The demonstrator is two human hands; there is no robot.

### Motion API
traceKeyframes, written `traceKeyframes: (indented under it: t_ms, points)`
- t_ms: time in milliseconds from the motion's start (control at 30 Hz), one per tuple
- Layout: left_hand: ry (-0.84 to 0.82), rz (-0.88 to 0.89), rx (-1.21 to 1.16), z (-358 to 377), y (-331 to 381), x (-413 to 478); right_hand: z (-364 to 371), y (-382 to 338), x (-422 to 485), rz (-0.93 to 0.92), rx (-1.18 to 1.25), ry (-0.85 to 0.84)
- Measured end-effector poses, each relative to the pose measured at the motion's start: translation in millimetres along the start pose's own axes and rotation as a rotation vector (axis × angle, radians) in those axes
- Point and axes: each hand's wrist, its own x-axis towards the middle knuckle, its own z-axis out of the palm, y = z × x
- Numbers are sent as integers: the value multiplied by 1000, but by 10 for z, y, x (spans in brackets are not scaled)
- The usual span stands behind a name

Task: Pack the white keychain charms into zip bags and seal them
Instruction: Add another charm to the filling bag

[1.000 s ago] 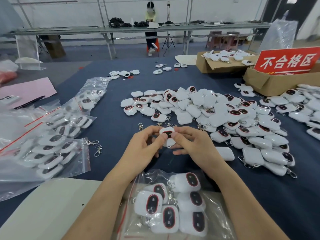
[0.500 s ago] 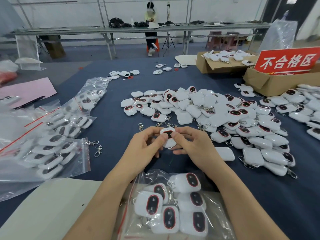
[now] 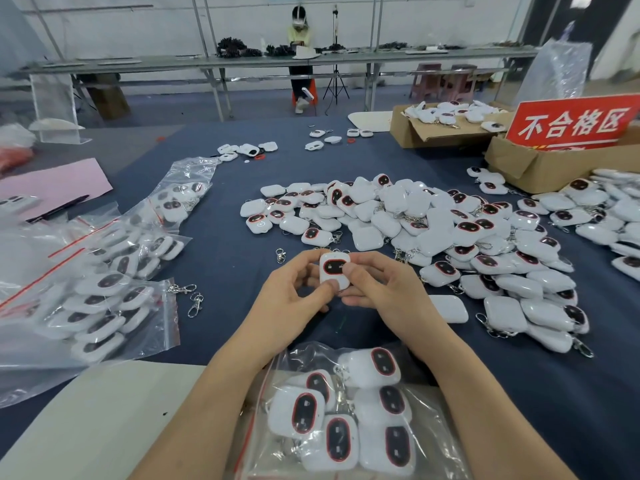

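Note:
Both hands hold one white keychain charm (image 3: 333, 268) with a dark red-rimmed window, above the blue table. My left hand (image 3: 291, 294) pinches its lower left edge and my right hand (image 3: 379, 289) pinches its right side with the thumb on its face. Below my wrists lies a clear zip bag (image 3: 294, 362) with several charms inside, its mouth toward the left. A big heap of loose charms (image 3: 433, 230) spreads across the table beyond and to the right of my hands.
Filled zip bags (image 3: 104, 292) lie at the left, with loose metal clasps (image 3: 194, 299) beside them. Cardboard boxes (image 3: 540, 168) with a red sign (image 3: 571, 123) stand at the back right. A pale board (image 3: 104, 420) lies at the near left. A person sits far behind.
The charm has been turned a little in my fingers, so its dark window faces me more fully. My hands stay in the same place.

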Motion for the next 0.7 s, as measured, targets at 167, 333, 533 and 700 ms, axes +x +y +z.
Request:
traceKeyframes:
  t_ms: [167, 333, 533, 700]
  points:
    - [4, 1, 10, -6, -11, 13, 7, -1, 9, -4, -13, -10]
    - [78, -11, -40, 23, -19, 19, -3, -10, 1, -10, 2, -14]
    - [184, 6, 1, -5, -22, 19, 17, -21, -24, -95, -39, -54]
    - [145, 23, 9, 19, -7, 9, 7, -35, -45, -136, 25, -54]
